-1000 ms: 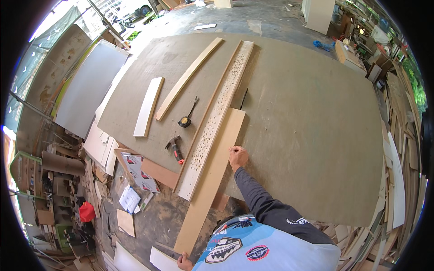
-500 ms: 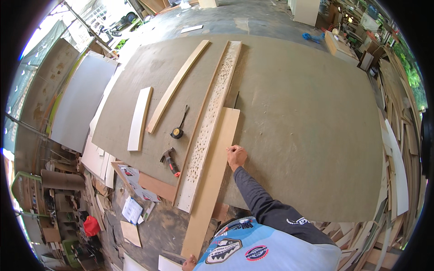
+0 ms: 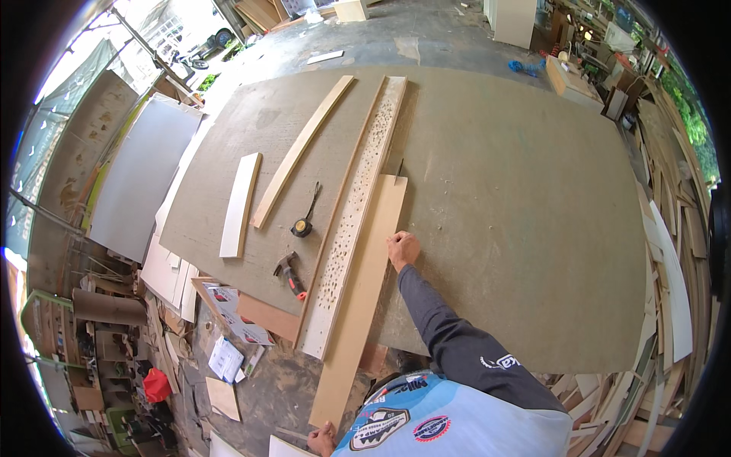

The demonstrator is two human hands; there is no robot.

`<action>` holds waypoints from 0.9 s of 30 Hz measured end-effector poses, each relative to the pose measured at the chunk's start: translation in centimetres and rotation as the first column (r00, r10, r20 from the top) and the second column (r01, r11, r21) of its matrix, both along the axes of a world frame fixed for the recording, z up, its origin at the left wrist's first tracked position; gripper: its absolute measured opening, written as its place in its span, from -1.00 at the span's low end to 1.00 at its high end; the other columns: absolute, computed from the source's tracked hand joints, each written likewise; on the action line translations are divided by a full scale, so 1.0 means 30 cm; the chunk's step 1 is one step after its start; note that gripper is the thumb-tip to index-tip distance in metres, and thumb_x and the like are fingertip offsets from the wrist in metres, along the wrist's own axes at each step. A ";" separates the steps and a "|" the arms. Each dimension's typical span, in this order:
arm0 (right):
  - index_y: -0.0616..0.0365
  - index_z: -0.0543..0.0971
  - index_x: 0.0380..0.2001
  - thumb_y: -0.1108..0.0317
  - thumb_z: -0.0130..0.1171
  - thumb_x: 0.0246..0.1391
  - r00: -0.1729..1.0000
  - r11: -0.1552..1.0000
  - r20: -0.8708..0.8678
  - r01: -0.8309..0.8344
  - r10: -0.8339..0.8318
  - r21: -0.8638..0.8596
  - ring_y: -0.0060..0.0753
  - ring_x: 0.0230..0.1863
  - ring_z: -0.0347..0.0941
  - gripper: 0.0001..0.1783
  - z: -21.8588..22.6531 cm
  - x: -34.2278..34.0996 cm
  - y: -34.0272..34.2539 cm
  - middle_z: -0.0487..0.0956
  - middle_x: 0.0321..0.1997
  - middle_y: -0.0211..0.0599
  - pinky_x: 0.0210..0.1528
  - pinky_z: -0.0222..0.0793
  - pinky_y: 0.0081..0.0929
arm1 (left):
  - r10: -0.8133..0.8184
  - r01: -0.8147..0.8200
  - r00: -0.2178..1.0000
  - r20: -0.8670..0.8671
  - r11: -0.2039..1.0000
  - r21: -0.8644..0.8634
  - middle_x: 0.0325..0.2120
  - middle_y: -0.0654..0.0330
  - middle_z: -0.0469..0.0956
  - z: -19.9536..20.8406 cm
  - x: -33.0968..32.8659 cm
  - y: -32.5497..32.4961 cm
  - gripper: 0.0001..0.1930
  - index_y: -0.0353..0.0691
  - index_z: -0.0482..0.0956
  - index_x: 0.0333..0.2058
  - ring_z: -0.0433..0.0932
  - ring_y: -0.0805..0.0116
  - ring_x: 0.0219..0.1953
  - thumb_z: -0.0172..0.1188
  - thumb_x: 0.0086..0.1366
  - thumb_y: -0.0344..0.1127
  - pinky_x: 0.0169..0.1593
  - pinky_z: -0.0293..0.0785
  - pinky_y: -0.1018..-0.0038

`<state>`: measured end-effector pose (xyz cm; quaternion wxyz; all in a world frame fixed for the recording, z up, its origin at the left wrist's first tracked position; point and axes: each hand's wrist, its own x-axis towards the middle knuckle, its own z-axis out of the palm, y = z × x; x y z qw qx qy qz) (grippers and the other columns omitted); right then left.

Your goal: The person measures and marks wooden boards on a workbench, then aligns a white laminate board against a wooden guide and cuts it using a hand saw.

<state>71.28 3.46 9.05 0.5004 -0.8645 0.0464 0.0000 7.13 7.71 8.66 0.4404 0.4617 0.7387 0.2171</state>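
Observation:
A long pale wooden board (image 3: 364, 282) lies alongside a long tray-like strip (image 3: 352, 228) with a speckled white face and brown edges. My right hand (image 3: 403, 250) has its fingers curled closed at the board's right edge, partway along. At the near end, overhanging the table, my left hand (image 3: 323, 439) grips the board's corner; part of that hand is cut off by my shirt. A thin dark stick-like thing (image 3: 400, 167) pokes out by the board's far end. Left of the strip lie a claw hammer (image 3: 290, 276) with a red-and-black handle and a tape measure (image 3: 302, 227).
A short white-faced board (image 3: 240, 206) and a narrow wooden strip (image 3: 303, 151) rest on the left of the large grey-brown tabletop (image 3: 525, 221). Offcuts (image 3: 674, 221) pile up along the right. Papers (image 3: 226, 359) and panel pieces lie on the floor at lower left.
The wooden board has slid a little away from me along the speckled strip. Both my hands have moved forward with it. The whole view has shifted slightly.

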 end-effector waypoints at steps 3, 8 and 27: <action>0.16 0.58 -0.64 0.28 0.40 -0.15 0.999 0.999 0.043 0.015 -0.013 -0.047 -0.11 -0.53 0.57 -0.77 0.004 0.038 -0.018 0.60 -0.60 -0.13 -0.43 0.43 -0.24 | 0.024 -0.026 0.999 0.045 0.999 0.048 -0.68 0.09 0.50 -0.016 0.061 -0.015 -0.61 -0.31 0.42 -0.55 0.43 0.38 -0.70 0.58 -0.04 -0.38 -0.66 0.34 0.42; 0.18 0.52 -0.58 0.28 0.38 -0.11 0.997 0.997 0.059 -0.053 0.056 -0.052 -0.05 -0.39 0.60 -0.75 0.026 -0.165 -0.003 0.61 -0.49 -0.09 -0.32 0.45 -0.16 | -0.004 0.028 0.990 -0.141 0.984 0.175 -0.70 0.10 0.46 -0.041 0.035 -0.007 -0.57 -0.30 0.39 -0.56 0.41 0.37 -0.73 0.61 -0.09 -0.38 -0.69 0.30 0.40; 0.16 0.52 -0.65 0.32 0.35 -0.09 0.998 1.000 -0.064 -0.021 0.022 0.005 -0.02 -0.43 0.54 -0.76 0.010 -0.190 -0.021 0.59 -0.50 -0.11 -0.37 0.39 -0.18 | -0.071 0.070 0.991 -0.113 0.997 -0.011 -0.69 0.07 0.52 -0.002 0.184 0.017 -0.61 -0.35 0.45 -0.60 0.48 0.37 -0.69 0.60 -0.08 -0.39 -0.65 0.37 0.43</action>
